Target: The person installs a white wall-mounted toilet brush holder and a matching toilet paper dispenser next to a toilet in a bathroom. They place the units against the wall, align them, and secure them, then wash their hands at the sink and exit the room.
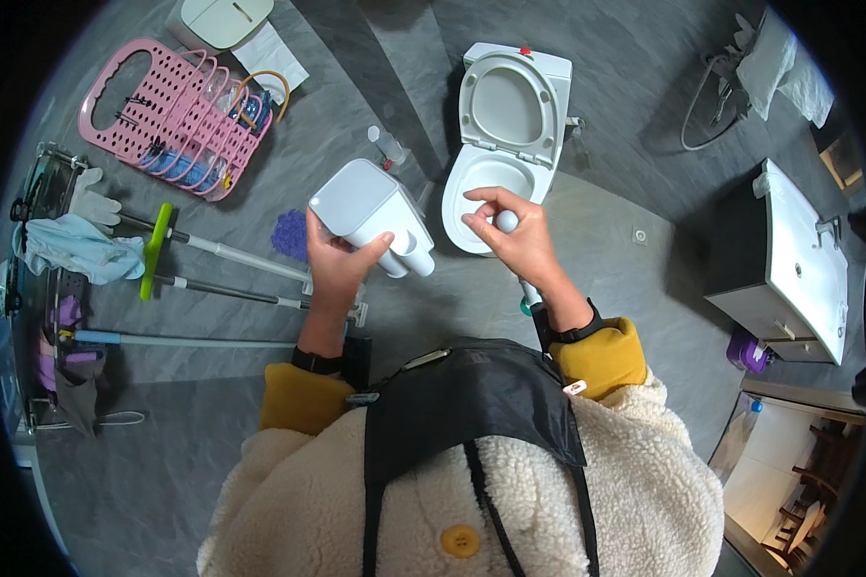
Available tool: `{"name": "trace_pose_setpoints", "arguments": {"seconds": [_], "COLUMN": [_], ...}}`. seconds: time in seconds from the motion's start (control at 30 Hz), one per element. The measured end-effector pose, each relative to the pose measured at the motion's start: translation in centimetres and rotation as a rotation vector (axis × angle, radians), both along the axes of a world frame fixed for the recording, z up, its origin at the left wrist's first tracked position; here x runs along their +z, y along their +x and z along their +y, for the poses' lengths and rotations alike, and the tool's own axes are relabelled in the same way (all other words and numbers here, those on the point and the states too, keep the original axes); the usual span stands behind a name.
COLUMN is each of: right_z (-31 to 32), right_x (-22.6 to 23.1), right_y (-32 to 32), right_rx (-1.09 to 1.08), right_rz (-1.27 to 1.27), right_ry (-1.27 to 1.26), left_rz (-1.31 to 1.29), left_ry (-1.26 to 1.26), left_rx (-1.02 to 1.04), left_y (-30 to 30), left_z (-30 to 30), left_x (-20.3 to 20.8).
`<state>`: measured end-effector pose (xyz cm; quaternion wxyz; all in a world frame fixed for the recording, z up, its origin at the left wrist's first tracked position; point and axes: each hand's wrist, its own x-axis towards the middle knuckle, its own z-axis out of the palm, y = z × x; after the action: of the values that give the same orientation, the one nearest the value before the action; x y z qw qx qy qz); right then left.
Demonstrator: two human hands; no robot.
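Observation:
My left hand (335, 262) is closed around the side of a white plastic container (361, 192) with a flat grey-white top and two short round cups (409, 252) on its near side. In my right hand (524, 238) is a white round-ended handle (507, 221); thumb and forefinger curve apart above it, while the other fingers wrap it. Its shaft passes under my wrist, where a green part (526, 306) peeks out; the far end is hidden. Just beyond my right hand stands a white toilet (496, 173), its lid and seat raised.
A pink perforated basket (168, 115) with bottles is at the far left, below a white bin (223, 21). Mop poles (231, 252), a green squeegee (156, 252) and a purple mop pad (290, 236) lie left. A washbasin cabinet (789, 260) stands right, a purple container (747, 351) beside it.

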<state>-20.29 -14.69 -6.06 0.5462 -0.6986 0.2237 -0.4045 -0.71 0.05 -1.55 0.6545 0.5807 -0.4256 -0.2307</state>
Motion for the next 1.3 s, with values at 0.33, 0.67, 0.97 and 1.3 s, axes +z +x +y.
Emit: {"name": "trace_pose_setpoints", "arguments": {"seconds": [0.33,0.67,0.97,1.3], "right_z": [-0.2,-2.2,-7.6,-15.6], "right_x": [-1.1,-2.1,-4.4,-4.2], "right_y": [-1.7,-5.3,-2.6,11.4], "right_rx": [-0.135,-0.371,-0.573,-0.781], "right_rz": [0.001,0.099,0.206,0.217], "right_ry": [-0.002,-0.041,-0.038,0.058], "left_rz": [-0.006,0.033,0.079,-0.061], "left_ry": [-0.045,-0.139,0.093,0.259], "left_rx": [0.288,0.351,0.496,0.424], "left_y": [2.8,8.9,22.3,39.5], "left_z": [-0.3,-4.9,-15.0,-30.9], "left_x": [-1.1,-5.9,-14.2,-19.7]}}
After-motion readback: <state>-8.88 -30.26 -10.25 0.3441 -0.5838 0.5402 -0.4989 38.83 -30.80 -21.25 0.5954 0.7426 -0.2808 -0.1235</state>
